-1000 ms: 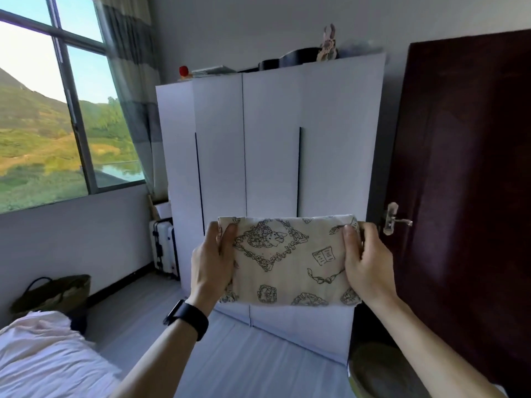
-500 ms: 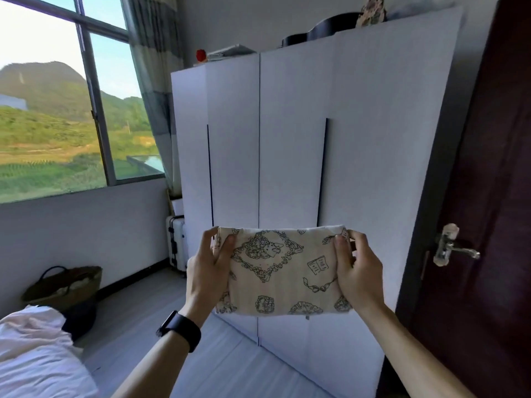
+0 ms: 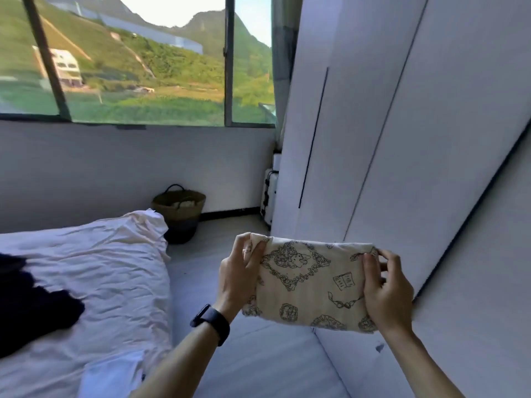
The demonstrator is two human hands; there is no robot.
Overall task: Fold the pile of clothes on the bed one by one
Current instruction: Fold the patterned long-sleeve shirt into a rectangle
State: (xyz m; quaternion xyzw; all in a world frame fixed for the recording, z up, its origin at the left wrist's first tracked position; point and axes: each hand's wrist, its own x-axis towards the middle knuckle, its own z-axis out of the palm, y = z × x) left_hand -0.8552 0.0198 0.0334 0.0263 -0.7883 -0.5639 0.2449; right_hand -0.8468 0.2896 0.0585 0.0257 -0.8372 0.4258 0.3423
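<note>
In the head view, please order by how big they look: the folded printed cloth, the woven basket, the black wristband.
Largest: folded printed cloth, near the camera.
Then woven basket, but farther away, so true size is unsure.
Smallest: black wristband.

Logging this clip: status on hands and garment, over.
Hands: left hand and right hand each grip an end of the folded printed cloth. Cloth held in air beside the bed. One dark garment lies on bed. Nothing between cloth and bed.
</note>
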